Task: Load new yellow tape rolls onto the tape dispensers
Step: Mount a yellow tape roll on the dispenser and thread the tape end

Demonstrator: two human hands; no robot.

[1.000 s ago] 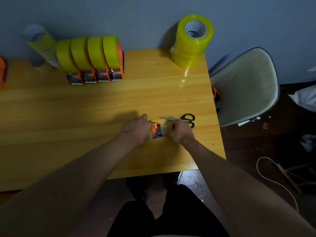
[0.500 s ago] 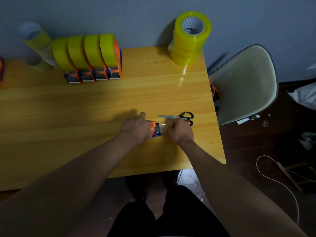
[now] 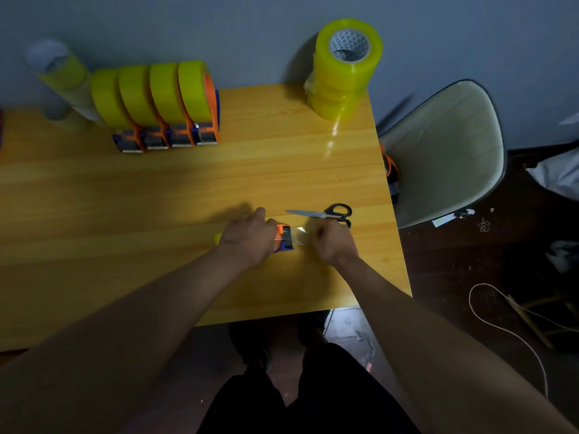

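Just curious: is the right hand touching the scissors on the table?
Cannot tell. In the head view the right hand overlaps the scissors' lower handle loop, hiding any contact.

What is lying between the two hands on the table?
In the head view, the orange and blue tape dispenser gripped by the left hand, and a clear tape strip running to the right hand.

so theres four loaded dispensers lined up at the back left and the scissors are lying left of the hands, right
Not quite. The head view shows the scissors lying beyond the right hand, toward the table's right edge, not left of the hands. The four loaded dispensers do stand in a row at the back left.
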